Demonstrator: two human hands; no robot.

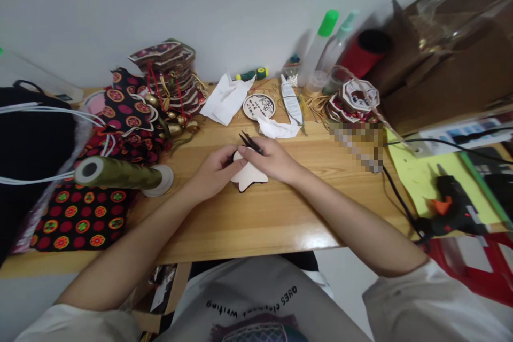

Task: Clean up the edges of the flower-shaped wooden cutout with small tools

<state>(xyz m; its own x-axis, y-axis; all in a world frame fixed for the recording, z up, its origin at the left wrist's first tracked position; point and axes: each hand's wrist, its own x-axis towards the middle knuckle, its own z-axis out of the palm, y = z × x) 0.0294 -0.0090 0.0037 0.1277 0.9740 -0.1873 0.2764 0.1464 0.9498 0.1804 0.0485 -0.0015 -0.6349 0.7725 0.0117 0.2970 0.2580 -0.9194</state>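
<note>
At the centre of the frame, both hands are meeting over a pale star-shaped cutout (249, 175) lying on the wooden table (280, 214). The left hand (214, 168) is pinching its edge, while the right hand (272, 159) is resting on it — fingers closed around black tweezers (250, 142). A green ribbon spool (120, 172) is lying at left.

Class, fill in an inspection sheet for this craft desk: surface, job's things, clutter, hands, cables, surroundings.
Surface: wooden desk, glossy.
Job's things: pale star-shaped cutout on the desk; black tweezers.
Clutter: olive thread spool, patterned fabric, white tissue, glue bottle, round printed disc.
Hands: left hand touches the cutout; right hand grips the tweezers.
Cables: black cable to glue gun.
Surroundings: white wall, cardboard boxes.
</note>
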